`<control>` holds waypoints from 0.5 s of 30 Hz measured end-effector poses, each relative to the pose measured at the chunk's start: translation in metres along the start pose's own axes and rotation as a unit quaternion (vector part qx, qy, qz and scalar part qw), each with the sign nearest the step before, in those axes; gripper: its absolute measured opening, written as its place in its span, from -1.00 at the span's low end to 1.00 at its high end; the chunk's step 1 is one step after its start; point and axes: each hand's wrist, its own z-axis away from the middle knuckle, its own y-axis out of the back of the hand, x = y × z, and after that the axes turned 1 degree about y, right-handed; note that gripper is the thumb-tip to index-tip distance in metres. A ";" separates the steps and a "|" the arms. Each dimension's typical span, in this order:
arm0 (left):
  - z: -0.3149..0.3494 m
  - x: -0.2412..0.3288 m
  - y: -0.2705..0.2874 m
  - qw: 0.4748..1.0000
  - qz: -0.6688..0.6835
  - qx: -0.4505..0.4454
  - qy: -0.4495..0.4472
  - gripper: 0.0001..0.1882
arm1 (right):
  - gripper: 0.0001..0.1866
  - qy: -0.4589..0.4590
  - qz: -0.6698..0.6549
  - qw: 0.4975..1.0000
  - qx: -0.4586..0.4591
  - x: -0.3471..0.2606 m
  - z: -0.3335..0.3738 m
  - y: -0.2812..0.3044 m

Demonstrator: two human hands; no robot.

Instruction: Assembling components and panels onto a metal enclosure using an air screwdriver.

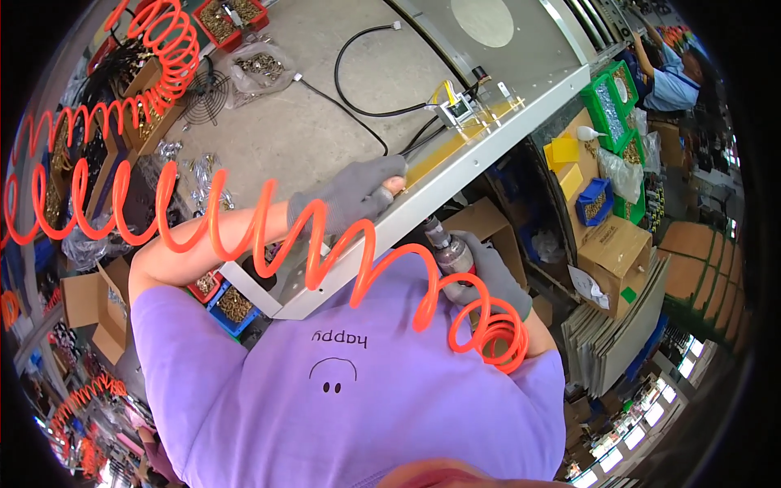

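Observation:
My left hand (pixel 358 193), in a grey glove with a bare fingertip showing, is closed at the edge of a light grey sheet-metal cabinet frame (pixel 496 134). Whatever its curled fingers pinch is hidden. Beside it, an amber plate (pixel 431 165) lies along the frame's inner side. My right hand (pixel 495 275), also gloved, wraps round a pneumatic driver (pixel 452 254) held just outside the frame, its nose up toward the edge. An orange coiled air hose (pixel 358 244) hangs across the view, in front of my left forearm, and ends in loops by my right hand.
Wiring and a small terminal part (pixel 457 110) sit further along the frame. A bag of screws (pixel 259 67), a red bin (pixel 228 20) and a round fan guard (pixel 205 96) lie at the far left. Right stand green bins (pixel 606 110), a blue bin (pixel 594 202) and a carton (pixel 612 256).

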 end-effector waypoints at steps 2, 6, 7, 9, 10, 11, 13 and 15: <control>-0.001 0.008 0.004 1.000 -0.013 -0.015 0.023 -0.76 | -0.27 -0.006 -0.017 1.000 0.004 0.001 0.000 0.002; -0.002 0.013 0.008 0.998 -0.035 -0.038 0.025 -0.69 | -0.25 0.006 0.001 1.000 -0.007 0.011 0.000 0.002; -0.005 0.014 0.008 0.998 -0.038 -0.051 0.017 -0.69 | -0.24 0.000 0.011 1.000 -0.010 0.013 0.000 0.002; -0.005 0.018 0.009 0.995 -0.052 -0.056 0.056 -0.65 | -0.24 0.015 0.007 1.000 -0.015 0.014 0.000 0.004; -0.003 0.019 0.010 0.995 -0.058 -0.059 0.054 -0.65 | -0.24 0.033 0.010 0.999 -0.036 0.013 -0.001 0.006; -0.001 0.019 0.009 0.995 -0.070 -0.049 0.053 -0.66 | -0.24 0.037 0.007 0.999 -0.031 0.011 -0.001 0.007; 0.000 0.017 0.009 0.994 -0.087 -0.049 0.045 -0.66 | -0.26 0.040 0.001 0.999 -0.029 0.007 0.001 0.008; 0.001 0.016 0.011 0.994 -0.085 -0.053 0.052 -0.69 | -0.26 0.050 -0.005 0.999 -0.019 0.006 0.004 0.007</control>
